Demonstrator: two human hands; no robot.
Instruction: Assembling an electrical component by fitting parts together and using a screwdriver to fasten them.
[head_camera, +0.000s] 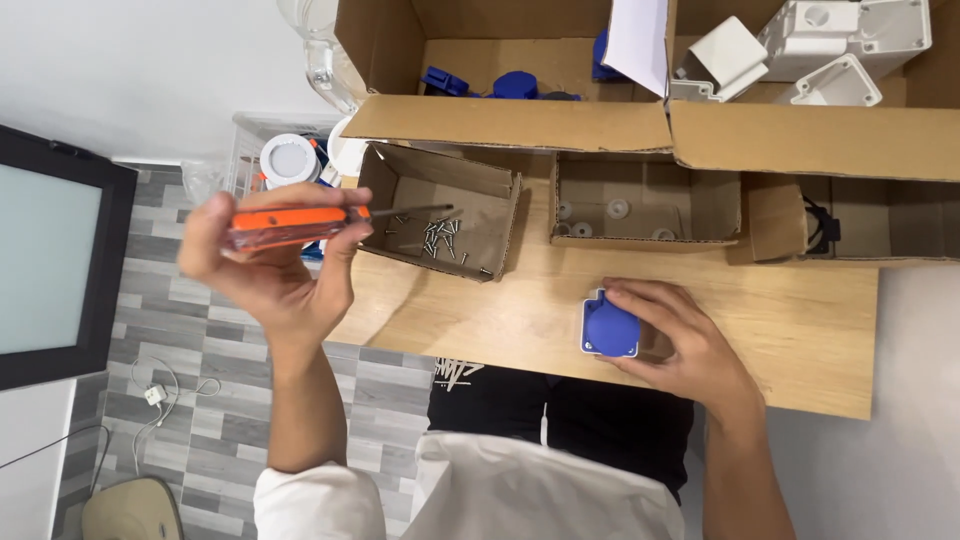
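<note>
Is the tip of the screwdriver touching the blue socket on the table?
No, the left hand holds the orange screwdriver over the box of screws, far from the blue socket under the right hand.

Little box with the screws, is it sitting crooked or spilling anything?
The small cardboard box of screws sits turned at an angle to the wooden table, while the tray beside it lies straight. Its screws lie loose inside; none show on the table. The left hand holds an orange screwdriver beside it.
</note>
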